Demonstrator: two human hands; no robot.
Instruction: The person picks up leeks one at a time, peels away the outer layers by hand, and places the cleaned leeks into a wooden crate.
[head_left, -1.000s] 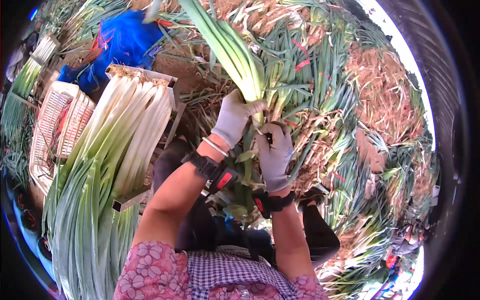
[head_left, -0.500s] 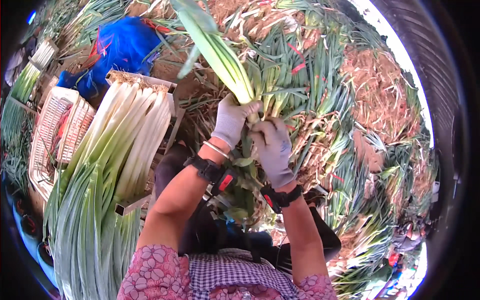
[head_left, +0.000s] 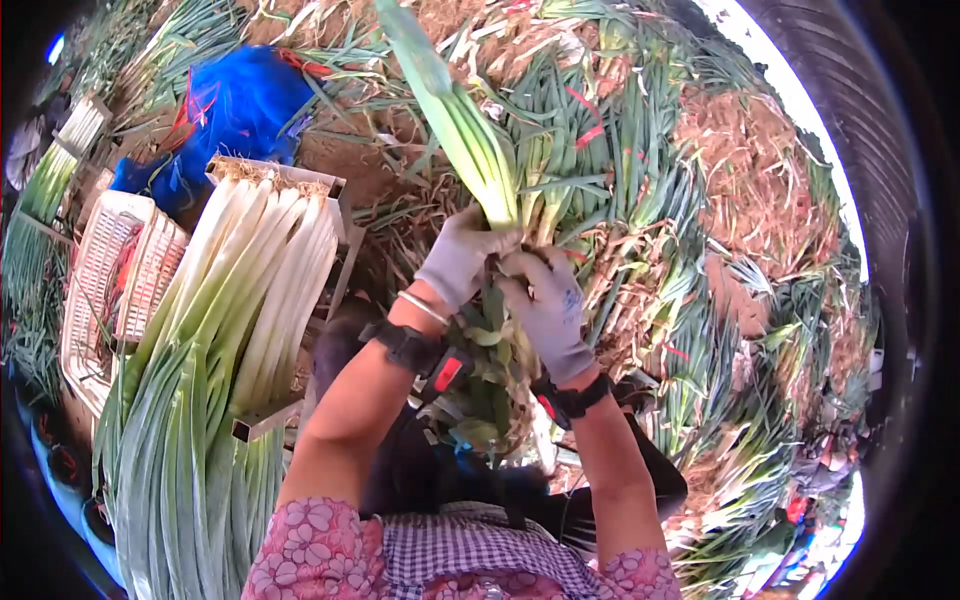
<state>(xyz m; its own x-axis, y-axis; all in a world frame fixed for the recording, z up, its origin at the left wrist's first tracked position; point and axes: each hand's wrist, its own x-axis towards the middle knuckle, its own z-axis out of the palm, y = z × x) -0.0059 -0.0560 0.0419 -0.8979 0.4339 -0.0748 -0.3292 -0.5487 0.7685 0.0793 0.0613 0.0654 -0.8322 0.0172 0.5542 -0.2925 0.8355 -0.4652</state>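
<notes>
A large green onion (head_left: 466,140) slants up and away from my hands, its broad green leaves pointing to the far side. My gloved left hand (head_left: 462,258) is closed around its pale lower stalk. Just to the right and slightly nearer, my gloved right hand (head_left: 546,300) has its fingers bent in a pinch at the stalk's lower end. What lies between those fingertips is hidden. Below the hands hang loose leaves (head_left: 492,345). On my left, a metal rack (head_left: 338,190) bears a thick bundle of green onions (head_left: 235,290), roots toward the far end.
Left of the rack stands a pale woven plastic basket (head_left: 90,250). A blue net heap (head_left: 245,95) lies beyond it. Piles of green onions (head_left: 640,150) and dry trimmings (head_left: 750,190) cover the ground ahead and to the right. A dark ribbed wall (head_left: 850,110) curves along the far right.
The held green onion has swung a little to the right and stands steeper. Both hands have shifted slightly nearer to me, the left still around the stalk.
</notes>
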